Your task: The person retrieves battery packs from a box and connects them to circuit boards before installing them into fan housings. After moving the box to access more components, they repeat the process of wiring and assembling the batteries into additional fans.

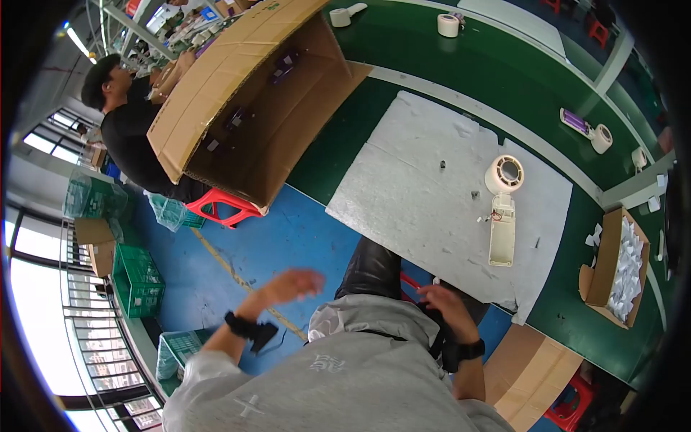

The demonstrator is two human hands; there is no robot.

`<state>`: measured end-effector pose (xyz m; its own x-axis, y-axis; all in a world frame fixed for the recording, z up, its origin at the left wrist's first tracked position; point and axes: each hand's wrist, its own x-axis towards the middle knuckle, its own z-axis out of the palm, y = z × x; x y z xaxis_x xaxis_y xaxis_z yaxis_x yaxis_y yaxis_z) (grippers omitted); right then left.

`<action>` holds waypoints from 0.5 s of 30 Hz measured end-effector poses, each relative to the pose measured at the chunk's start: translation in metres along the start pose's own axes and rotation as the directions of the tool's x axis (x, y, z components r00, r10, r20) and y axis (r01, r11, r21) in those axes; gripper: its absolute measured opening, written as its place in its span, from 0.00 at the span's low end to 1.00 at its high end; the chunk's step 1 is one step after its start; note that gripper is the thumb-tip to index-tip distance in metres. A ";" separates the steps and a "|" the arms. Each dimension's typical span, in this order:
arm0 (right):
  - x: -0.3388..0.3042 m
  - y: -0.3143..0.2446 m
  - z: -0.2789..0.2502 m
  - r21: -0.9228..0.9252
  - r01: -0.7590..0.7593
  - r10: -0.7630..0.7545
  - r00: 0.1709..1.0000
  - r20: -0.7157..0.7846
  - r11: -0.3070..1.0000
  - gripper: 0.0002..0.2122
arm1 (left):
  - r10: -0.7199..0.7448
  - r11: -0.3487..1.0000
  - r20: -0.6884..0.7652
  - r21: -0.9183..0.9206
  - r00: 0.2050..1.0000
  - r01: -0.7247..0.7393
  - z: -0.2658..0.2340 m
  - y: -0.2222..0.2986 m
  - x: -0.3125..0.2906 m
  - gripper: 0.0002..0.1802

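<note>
My left hand (291,284) is raised over the blue floor, left of my lap, fingers stretched out and slightly blurred, holding nothing. Just below the near table edge hovers my right hand (448,306), its fingers apart with nothing visible in them. Both wrists carry black bands. A cream handheld fan (502,230) lies on a pale foam sheet (417,158), its round head away from me. The handle shows an open, hollow casing, with thin red wires near the neck. Neither hand touches the fan.
A large cardboard box (237,93) stands on its side at left, with purple items inside. An open carton of white pieces (625,270) sits at right. More fan parts (448,26) rest on the green conveyor (518,72). A person (137,129) sits beyond the box.
</note>
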<state>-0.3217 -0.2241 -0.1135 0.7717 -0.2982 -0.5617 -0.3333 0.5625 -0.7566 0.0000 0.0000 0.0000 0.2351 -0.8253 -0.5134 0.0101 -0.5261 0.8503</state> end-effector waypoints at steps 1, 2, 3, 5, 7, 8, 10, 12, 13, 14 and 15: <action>-0.014 -0.016 0.006 -0.142 0.052 -0.027 0.985 0.170 0.989 0.16 | 0.010 1.000 -0.002 -0.006 1.000 -0.010 0.007 0.008 0.001 0.15; -0.031 -0.034 0.014 -0.270 0.123 -0.027 0.942 0.335 0.955 0.15 | 0.156 0.986 -0.124 0.078 0.980 -0.147 0.001 0.025 0.019 0.15; -0.043 -0.062 0.026 -0.277 0.136 -0.039 0.944 0.329 0.951 0.15 | 0.313 0.943 -0.227 0.185 0.922 -0.275 -0.013 0.049 0.040 0.15; -0.082 -0.131 0.054 -0.417 0.620 -0.373 0.759 0.533 0.665 0.15 | 0.607 0.773 -0.405 0.501 0.684 -0.389 -0.041 0.082 0.075 0.16; -0.114 -0.187 0.071 -0.311 0.804 -0.565 0.583 0.584 0.507 0.14 | 0.689 0.718 -0.557 0.613 0.464 -0.329 -0.073 0.119 0.110 0.18; -0.132 -0.208 0.082 -0.341 0.886 -0.663 0.462 0.589 0.314 0.12 | 0.758 0.635 -0.554 0.746 0.344 -0.198 -0.102 0.131 0.131 0.19; -0.154 -0.220 0.096 -0.399 0.911 -0.733 0.343 0.588 0.106 0.10 | 0.735 0.623 -0.635 0.771 0.236 0.134 -0.150 0.139 0.185 0.23; -0.170 -0.222 0.102 -0.437 0.898 -0.828 0.284 0.483 0.052 0.09 | 0.651 0.661 -0.734 0.673 0.192 0.332 -0.197 0.130 0.213 0.26; -0.180 -0.224 0.107 -0.463 0.886 -0.868 0.246 0.431 0.021 0.08 | 0.483 0.860 -0.871 0.453 0.088 -0.236 -0.226 0.112 0.219 0.28; -0.189 -0.224 0.109 -0.512 0.859 -0.906 0.211 0.366 -0.007 0.07 | 0.269 0.671 -0.951 0.070 0.153 -0.739 -0.242 0.090 0.239 0.30; -0.197 -0.224 0.111 -0.548 0.835 -0.938 0.158 0.309 -0.040 0.07 | 0.109 0.177 -0.937 -0.310 0.332 -0.934 -0.262 0.076 0.252 0.32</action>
<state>-0.3388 -0.2058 0.2035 0.6021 -0.3366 0.7240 0.3608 -0.6943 -0.6228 0.3146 -0.1942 -0.0351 0.9898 -0.1390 0.0308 0.0834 0.7411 0.6662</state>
